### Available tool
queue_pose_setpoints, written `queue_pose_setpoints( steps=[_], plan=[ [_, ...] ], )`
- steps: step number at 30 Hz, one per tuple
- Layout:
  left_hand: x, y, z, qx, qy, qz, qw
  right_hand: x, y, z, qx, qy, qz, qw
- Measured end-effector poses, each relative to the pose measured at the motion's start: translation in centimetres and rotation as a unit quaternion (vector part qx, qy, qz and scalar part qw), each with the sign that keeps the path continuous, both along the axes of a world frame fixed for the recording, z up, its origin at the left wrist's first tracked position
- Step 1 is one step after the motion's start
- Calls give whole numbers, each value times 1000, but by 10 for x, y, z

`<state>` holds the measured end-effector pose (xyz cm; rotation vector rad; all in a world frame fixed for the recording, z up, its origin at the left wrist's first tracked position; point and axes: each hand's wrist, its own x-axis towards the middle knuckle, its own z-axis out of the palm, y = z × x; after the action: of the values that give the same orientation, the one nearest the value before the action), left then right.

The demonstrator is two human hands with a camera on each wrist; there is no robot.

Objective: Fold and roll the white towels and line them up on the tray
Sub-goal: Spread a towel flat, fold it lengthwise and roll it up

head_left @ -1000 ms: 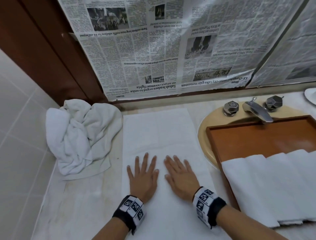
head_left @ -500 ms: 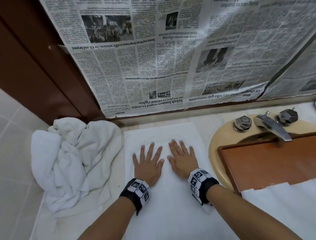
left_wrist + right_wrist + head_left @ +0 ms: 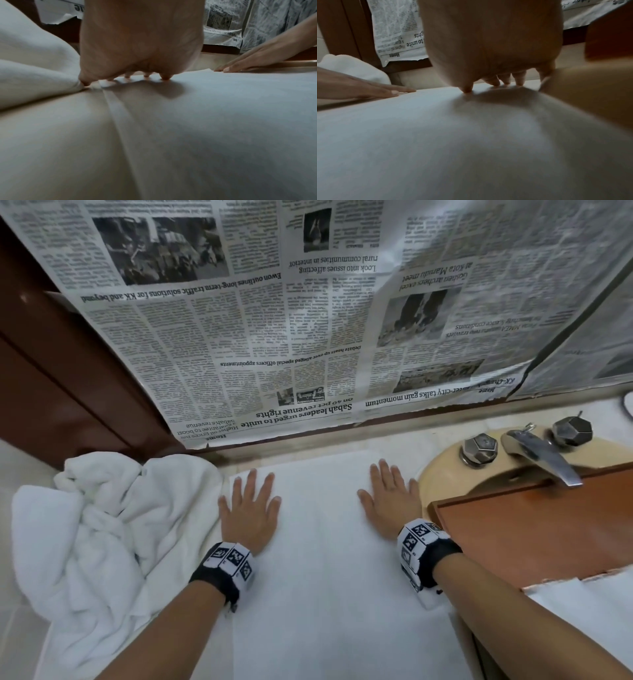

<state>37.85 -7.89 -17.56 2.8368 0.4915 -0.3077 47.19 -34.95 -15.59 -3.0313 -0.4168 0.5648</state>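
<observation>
White terry towel (image 3: pixel 335 559) lies flat mid-frame in the head view; your left hand (image 3: pixel 248 510) and right hand (image 3: pixel 390 505) press its far corners, fingers straight and spread. Tray (image 3: pixel 534 529) at right. Left wrist view: fingertips (image 3: pixel 165 78) flat on cloth. Right wrist view: same. It's soft, light and limp, so I'd pinch the far edge at both corners.

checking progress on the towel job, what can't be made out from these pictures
- Towels on the tray: head view, cut off by the right edge; count unknown.
- Crumpled towel pile: how many towels, folds hide it.
- Near end of the flat towel: past the bottom edge.
- Both wrist views: palms block the fingers, blurred.
</observation>
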Motion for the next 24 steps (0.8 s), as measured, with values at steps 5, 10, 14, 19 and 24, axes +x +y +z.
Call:
queue_pose_setpoints(
  steps=[5,10,14,19,24],
  plan=[
    [20,-17,16,-2,-52,-14,999,-1,-9,23,-73,-16,-10,997],
    [71,-81,33,-85,-105,-190,973,-15,-27,37,-96,-57,-16,994],
    [107,-134,30,-77,-89,-261,958,-19,-32,33,-62,-71,-39,995],
    [130,-160,27,-60,-68,-283,955,-12,-33,36,-29,-51,-78,995],
    [141,-161,32,-70,-51,-283,955,-15,-31,34,8,-70,-56,996]
  ],
)
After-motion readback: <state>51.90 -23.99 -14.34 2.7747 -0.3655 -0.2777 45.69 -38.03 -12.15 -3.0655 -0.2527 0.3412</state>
